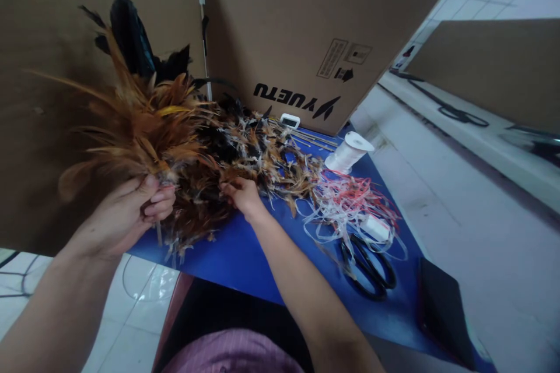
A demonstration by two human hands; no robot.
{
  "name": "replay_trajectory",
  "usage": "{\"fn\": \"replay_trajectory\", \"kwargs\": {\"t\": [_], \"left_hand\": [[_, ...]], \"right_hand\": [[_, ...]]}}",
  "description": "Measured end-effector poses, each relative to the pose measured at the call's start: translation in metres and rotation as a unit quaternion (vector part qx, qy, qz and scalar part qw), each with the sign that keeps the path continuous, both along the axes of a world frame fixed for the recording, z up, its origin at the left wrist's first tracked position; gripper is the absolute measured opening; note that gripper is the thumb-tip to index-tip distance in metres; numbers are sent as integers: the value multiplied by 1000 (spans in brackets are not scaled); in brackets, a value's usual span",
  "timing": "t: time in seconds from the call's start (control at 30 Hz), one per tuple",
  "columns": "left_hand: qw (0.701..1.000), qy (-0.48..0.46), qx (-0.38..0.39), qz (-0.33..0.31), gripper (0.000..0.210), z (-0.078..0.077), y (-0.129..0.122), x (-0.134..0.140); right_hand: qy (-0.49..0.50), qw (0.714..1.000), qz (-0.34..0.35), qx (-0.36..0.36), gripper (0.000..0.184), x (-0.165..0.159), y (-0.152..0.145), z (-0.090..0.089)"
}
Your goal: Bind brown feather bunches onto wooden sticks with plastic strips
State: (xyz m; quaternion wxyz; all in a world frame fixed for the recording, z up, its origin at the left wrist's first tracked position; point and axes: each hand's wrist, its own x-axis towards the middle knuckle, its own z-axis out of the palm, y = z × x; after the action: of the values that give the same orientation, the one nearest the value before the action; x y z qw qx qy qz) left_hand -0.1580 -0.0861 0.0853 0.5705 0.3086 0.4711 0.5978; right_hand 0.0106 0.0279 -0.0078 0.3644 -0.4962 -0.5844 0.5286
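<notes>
My left hand (151, 201) is closed around the base of a bunch of feathers (140, 116), orange-brown low down with long black ones at the top. The bunch stands upright and fans out above the fist. To its right, my right hand (240, 195) pinches at the edge of a pile of loose brown and black feathers (262, 148) on the blue table (249, 250). Its fingertips are partly lost among the feathers, so which feather they grip is unclear. Brown feathers also lie below and between both hands.
Cardboard panels (280, 29) stand behind the table. To the right are a white spool (349, 152), tangled red and clear strips (350, 198), black-handled scissors (370, 268) and a dark flat case (444, 309) at the table's edge. A small white display device (289, 121) sits by the cardboard.
</notes>
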Motion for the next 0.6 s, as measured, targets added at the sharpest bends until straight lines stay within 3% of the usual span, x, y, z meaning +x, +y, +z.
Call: {"fn": "replay_trajectory", "kwargs": {"t": [0.27, 0.37, 0.47, 0.53, 0.6], "left_hand": [[999, -31, -7, -43, 26, -14, 9, 22], [998, -34, -17, -55, 27, -19, 12, 35], [997, -33, -12, -65, 23, -20, 13, 38], [998, -29, -7, -54, 23, -20, 13, 35], [999, -22, -1, -37, 26, -18, 12, 29]], "right_hand": [[205, 973, 62, -87, 28, 57, -16, 26], [221, 970, 48, -84, 27, 70, -23, 27], [168, 984, 27, -54, 22, 80, -21, 22], [69, 998, 6, -9, 17, 86, -18, 19], [-74, 992, -47, 90, 16, 89, -17, 17]]}}
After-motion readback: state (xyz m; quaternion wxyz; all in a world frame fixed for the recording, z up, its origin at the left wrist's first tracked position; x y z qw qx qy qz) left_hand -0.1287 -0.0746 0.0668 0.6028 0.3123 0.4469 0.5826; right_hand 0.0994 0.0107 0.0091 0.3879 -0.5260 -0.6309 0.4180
